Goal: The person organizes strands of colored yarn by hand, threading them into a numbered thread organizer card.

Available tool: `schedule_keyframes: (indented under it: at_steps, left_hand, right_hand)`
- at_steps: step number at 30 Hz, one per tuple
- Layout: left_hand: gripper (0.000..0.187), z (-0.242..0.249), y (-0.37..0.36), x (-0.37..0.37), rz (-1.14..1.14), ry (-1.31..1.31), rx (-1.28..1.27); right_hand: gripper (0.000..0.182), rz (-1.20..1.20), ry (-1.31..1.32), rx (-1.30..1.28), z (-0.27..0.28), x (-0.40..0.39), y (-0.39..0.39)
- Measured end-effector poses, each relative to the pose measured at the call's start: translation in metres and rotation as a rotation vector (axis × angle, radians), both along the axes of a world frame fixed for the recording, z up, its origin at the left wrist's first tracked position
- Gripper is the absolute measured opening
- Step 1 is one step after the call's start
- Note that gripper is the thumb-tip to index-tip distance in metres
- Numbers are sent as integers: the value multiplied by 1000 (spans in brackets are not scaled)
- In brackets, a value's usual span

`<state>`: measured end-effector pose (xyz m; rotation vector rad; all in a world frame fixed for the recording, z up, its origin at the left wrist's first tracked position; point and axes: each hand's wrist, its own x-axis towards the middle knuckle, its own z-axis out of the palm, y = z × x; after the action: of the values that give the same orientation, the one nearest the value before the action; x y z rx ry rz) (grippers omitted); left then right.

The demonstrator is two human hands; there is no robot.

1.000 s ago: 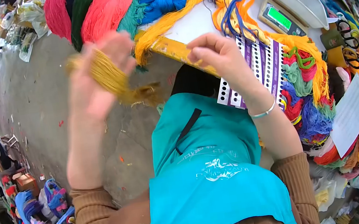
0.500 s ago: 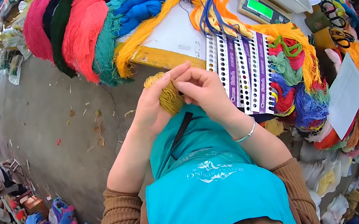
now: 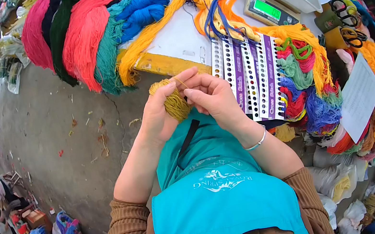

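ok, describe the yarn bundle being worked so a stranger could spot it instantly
Start at the white table heaped with bright skeins. Just off its yellow front edge, above the teal apron, the left hand and right hand meet around a small mustard-yellow bundle, duller than the skeins and the only yarn held.

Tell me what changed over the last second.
The left hand dropped from beside the table edge with the mustard yarn bundle, and the right hand came over to pinch a strand of it. For the last half second both have stayed together over the teal apron.
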<state>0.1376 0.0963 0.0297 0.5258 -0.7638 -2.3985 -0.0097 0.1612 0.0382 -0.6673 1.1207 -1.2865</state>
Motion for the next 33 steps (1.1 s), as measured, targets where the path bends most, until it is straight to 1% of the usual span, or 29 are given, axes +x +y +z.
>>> schedule_keyframes:
  at_steps: [2, 4, 6, 8, 11, 13, 14, 16, 17, 19, 20, 21, 22, 23, 25, 29, 31, 32, 33]
  left_hand:
    - [57, 2, 2, -3, 20, 18, 22]
    - [56, 0, 3, -5, 24, 13, 23]
    - [56, -1, 4, -6, 29, 8, 25]
    - [56, -1, 7, -8, 68, -70, 11]
    - [56, 3, 7, -6, 38, -59, -18]
    - [54, 2, 7, -5, 37, -39, 5]
    - [52, 1, 7, -5, 37, -20, 28]
    - [51, -1, 6, -5, 44, -5, 31]
    - [51, -2, 6, -5, 53, 9, 34]
    - [50, -1, 6, -5, 72, 4, 35]
    - [50, -1, 6, -5, 92, -2, 38]
    - [50, -1, 6, -5, 92, -2, 38]
    - [54, -1, 6, -6, 98, -38, 1]
    - [58, -2, 6, -6, 103, -74, -37]
    - [57, -3, 5, -6, 101, -76, -55]
    - [52, 0, 7, -6, 96, -90, -70]
    - [50, 1, 7, -5, 106, -67, -57]
    - [48, 2, 7, -4, 116, -42, -44]
    - [48, -1, 8, -4, 116, -42, -44]
  right_hand:
    - [14, 4, 51, -4, 1, 4, -1]
    - [13, -62, 81, -57, 1, 10, -2]
    - [12, -78, 88, -73, -3, 13, -2]
    - [10, -93, 95, -89, -5, 15, -1]
    - [7, -131, 59, -68, -5, 14, 0]
    - [4, -132, -119, 6, -5, 10, 2]
    - [4, -133, -119, 6, -6, 10, 2]
    - [3, -189, -242, 30, -8, 10, 3]
    - [3, -190, -241, 29, -7, 10, 3]
    - [5, -238, -356, 54, -3, 10, 3]
    - [5, -238, -355, 53, -2, 9, 3]
    - [5, -196, -302, 69, -2, 8, 4]
    - [6, -154, -248, 86, -1, 7, 4]
    - [6, -155, -247, 86, 1, 8, 4]
    - [8, -142, 15, 2, 8, 12, 3]
    - [12, -112, 118, -78, -6, 11, 3]
    - [10, -192, -35, -21, 4, 11, 4]
    - [10, -193, -35, -21, 3, 9, 5]
    - [9, -150, -193, 12, 1, 3, 5]
